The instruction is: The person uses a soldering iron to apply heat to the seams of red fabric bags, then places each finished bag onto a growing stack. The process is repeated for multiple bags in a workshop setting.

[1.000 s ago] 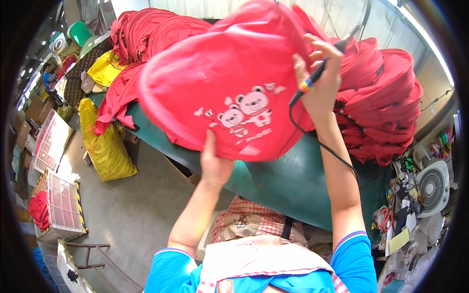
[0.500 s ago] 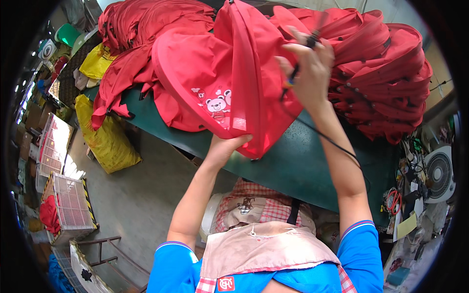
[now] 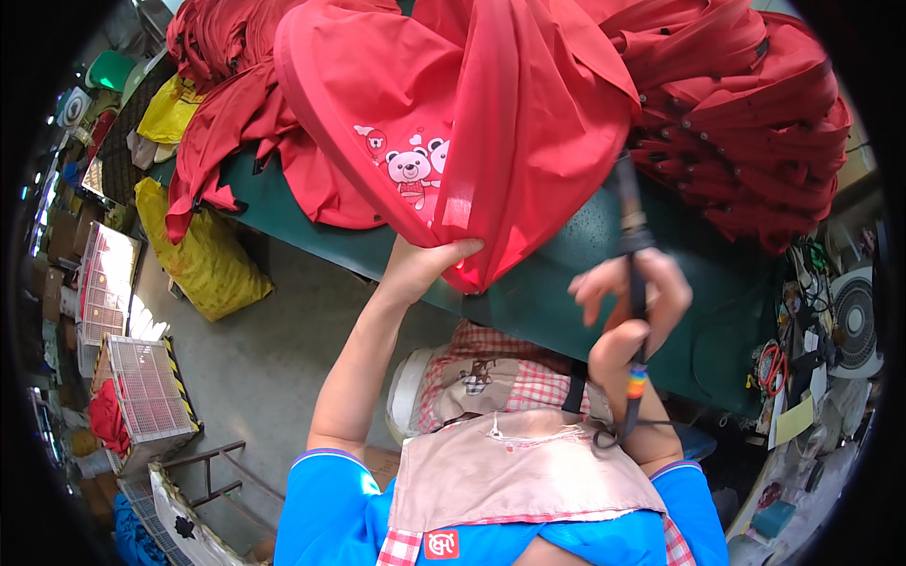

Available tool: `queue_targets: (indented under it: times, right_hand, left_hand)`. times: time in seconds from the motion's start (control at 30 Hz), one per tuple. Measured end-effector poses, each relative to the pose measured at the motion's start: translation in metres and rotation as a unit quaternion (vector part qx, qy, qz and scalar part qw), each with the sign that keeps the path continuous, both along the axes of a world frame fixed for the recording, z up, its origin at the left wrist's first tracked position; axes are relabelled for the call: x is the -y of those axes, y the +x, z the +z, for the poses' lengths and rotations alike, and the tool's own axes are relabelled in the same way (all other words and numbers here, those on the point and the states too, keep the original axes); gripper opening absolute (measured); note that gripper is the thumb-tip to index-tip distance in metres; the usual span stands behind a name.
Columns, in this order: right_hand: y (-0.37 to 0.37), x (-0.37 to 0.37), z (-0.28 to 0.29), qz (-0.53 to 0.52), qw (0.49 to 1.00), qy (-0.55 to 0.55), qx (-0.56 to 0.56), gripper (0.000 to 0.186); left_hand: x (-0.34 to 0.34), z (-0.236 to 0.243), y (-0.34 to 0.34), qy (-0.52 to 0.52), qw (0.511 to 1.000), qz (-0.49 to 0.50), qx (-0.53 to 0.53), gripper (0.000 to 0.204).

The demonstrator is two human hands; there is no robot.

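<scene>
Left hand (image 3: pixel 417 271) pinches the red cover (image 3: pixel 538 141) near its lower tip; right hand (image 3: pixel 663 291) grips a black corded tool (image 3: pixel 633 224).

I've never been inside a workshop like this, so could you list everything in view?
Bear-printed cover: one, red, top centre
Corded tool: one, black, right of centre
Fabric piles: two, red, upper left and upper right
Table: one, dark green, beneath the cover
Sack: one, yellow, floor at left
Wire crate: one, pale, lower left
Fan: one, pale grey, far right
Paper slip: one, pale yellow, right
Edge clutter: too small to count
Apron: one, beige and red-checked, bottom centre
Sleeves: two, blue, bottom
Left grip: one, bare, pinching the cover's lower end
Right grip: one, bare, blurred, holding the tool
</scene>
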State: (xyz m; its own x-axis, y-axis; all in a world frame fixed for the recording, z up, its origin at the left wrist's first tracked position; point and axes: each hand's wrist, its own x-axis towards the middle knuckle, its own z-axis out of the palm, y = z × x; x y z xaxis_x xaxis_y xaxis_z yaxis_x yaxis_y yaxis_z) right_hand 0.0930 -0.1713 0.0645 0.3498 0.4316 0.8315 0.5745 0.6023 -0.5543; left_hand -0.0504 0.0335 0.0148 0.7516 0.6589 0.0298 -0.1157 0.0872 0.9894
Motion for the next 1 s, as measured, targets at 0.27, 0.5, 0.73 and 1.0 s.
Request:
queue_targets:
  times: [0.27,0.5,0.73,1.0]
  right_hand:
    - [-0.043,0.009,-0.005,0.03,0.97,-0.237,0.045,0.023]
    - [-0.052,-0.005,0.0,0.017,0.962,-0.268,0.045,0.009]
    - [-0.05,-0.03,-0.005,-0.006,0.969,-0.241,0.059,0.003]
    - [-0.036,-0.017,0.031,0.106,0.899,-0.398,-0.15,0.014]
  left_hand:
    - [0.008,-0.005,0.004,0.052,0.996,0.053,0.051,0.038]
    - [0.009,-0.006,0.003,0.064,0.996,0.061,0.021,0.034]
    - [0.017,-0.006,0.005,0.074,0.995,0.046,0.05,0.034]
    - [0.013,-0.009,0.002,0.058,0.997,0.043,0.028,0.036]
